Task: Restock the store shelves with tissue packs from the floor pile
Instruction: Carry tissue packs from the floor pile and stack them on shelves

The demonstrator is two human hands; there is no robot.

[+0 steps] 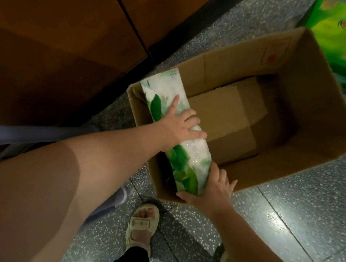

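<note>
A long white tissue pack (167,92) with green leaf print stands along the left inner wall of an open cardboard box (304,160) on the floor. My left hand (179,124) grips the pack at its middle, thumb stretched along its top face and fingers curled over the side. My right hand (208,192) holds the pack's near end from below, thumb under the corner and fingers beside it. Apart from this pack, the box shows only its brown bottom flaps.
A bright green tissue bundle (344,35) lies on the floor beyond the box at top right. Brown wooden shelf panels (60,35) fill the left. My sandalled feet (142,225) stand on speckled grey floor tiles just before the box.
</note>
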